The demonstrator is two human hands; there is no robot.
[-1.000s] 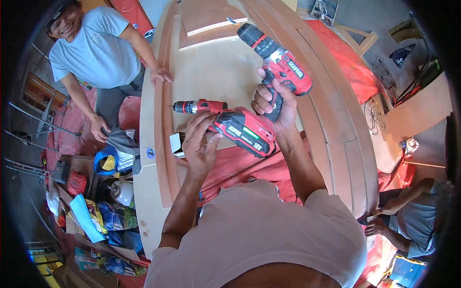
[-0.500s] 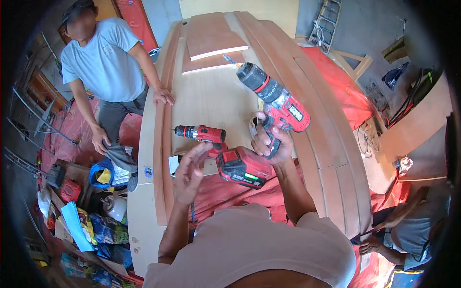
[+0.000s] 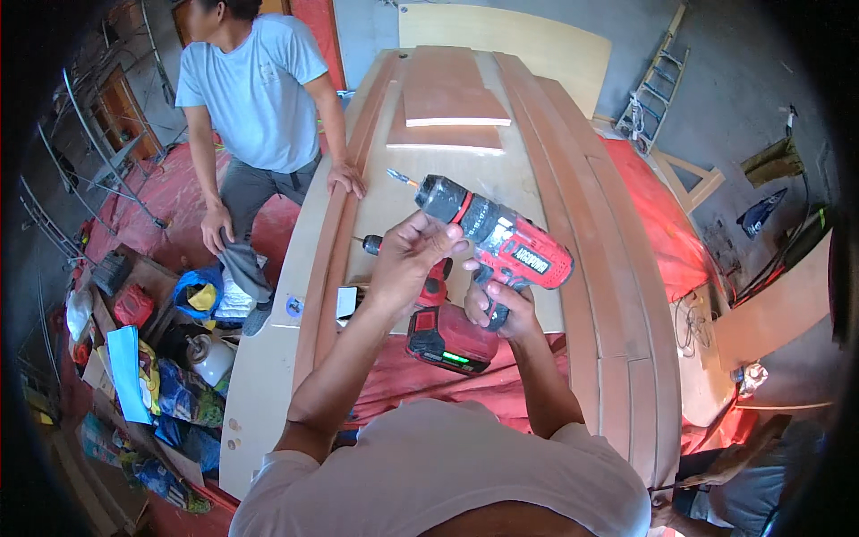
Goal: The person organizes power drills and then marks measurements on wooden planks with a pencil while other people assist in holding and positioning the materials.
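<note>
My right hand (image 3: 506, 309) is wrapped round the handle of a red and black cordless drill (image 3: 528, 252), held up above the panel. A bit (image 3: 404, 179) sticks out of its chuck toward the upper left, and a green light shows on its battery (image 3: 454, 340). My left hand (image 3: 413, 259) has curled fingers pinched together close beside the chuck. Whether they touch the chuck or hold something small is hidden. Behind that hand, a second red cordless drill (image 3: 435, 285) lies on the pale panel (image 3: 376, 201), partly covered. A small white-faced box (image 3: 346, 302) sits to its left.
Long brown strips (image 3: 573, 206) edge the panel, and two brown boards (image 3: 455, 85) lie at its far end. A person (image 3: 259, 98) leans a hand on its left side. Another person (image 3: 761, 474) is at lower right. A ladder (image 3: 653, 98) stands far right; bags (image 3: 183, 394) crowd the left.
My left hand has come up and right, beside the chuck, and its fingers have closed. The held drill has tilted flatter. My view has shifted, and the person at left has turned their head.
</note>
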